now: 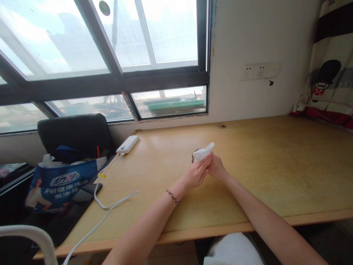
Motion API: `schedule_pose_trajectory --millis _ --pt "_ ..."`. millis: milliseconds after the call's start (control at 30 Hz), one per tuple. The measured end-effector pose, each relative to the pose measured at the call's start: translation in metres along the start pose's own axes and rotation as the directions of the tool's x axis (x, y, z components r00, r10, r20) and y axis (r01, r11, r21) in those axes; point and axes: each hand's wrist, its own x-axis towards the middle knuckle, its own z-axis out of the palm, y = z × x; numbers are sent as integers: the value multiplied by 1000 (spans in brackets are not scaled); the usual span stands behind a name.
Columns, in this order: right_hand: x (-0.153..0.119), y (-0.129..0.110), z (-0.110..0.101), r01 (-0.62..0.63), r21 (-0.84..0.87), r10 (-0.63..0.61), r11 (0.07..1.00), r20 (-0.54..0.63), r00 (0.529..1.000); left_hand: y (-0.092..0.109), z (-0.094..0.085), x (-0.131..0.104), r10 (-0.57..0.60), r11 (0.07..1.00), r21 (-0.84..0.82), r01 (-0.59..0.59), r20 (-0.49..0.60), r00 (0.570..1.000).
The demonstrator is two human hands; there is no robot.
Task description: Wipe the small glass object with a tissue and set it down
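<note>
Above the middle of the wooden table (248, 154), my two hands are together around a white tissue (203, 152). My left hand (196, 172), with a braided bracelet (173, 196) on its wrist, is closed against the tissue's lower part. My right hand (217, 167) is pressed close on the other side, its fingers largely hidden behind the left. At the tissue's left edge a small dark, curved thing (193, 156) sticks out; what it is cannot be made out.
A white power bank (128, 144) with a white cable (103, 205) lies on the table's left side. Beyond the left edge are a black chair (75, 132), a blue bag (64, 184) and a dark flat panel (74, 213). A curtain (331, 73) hangs at the right.
</note>
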Motion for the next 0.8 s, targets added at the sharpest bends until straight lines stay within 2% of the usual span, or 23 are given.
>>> schedule_pose_trajectory --millis 100,233,333,467,567,667,733,800 --pt "-3 -7 4 34 31 -35 999 38 999 -4 -3 0 -95 995 -33 92 -73 993" --pt "-4 -11 3 41 12 -41 999 -42 998 -10 -6 0 -259 965 -92 247 -166 951" --pt "-4 -9 1 25 -15 -26 1000 -87 996 -14 -7 2 -395 916 -173 362 -233 889" --pt "-3 -5 0 2 -16 -4 1000 -139 990 -21 -5 4 -570 803 -387 453 -280 772" --pt "-2 -3 -1 4 -1 -4 1000 -171 985 -30 0 4 -703 640 -598 483 -202 682" --pt "-1 -2 0 -21 20 25 1000 -198 980 -39 4 3 -798 398 -770 499 -22 603" --pt "-1 -1 1 -46 46 54 998 -209 976 -43 5 3 -816 253 -840 481 82 573" --pt "-2 0 2 -70 76 85 995 -212 974 -45 5 3 -801 121 -884 452 182 570"
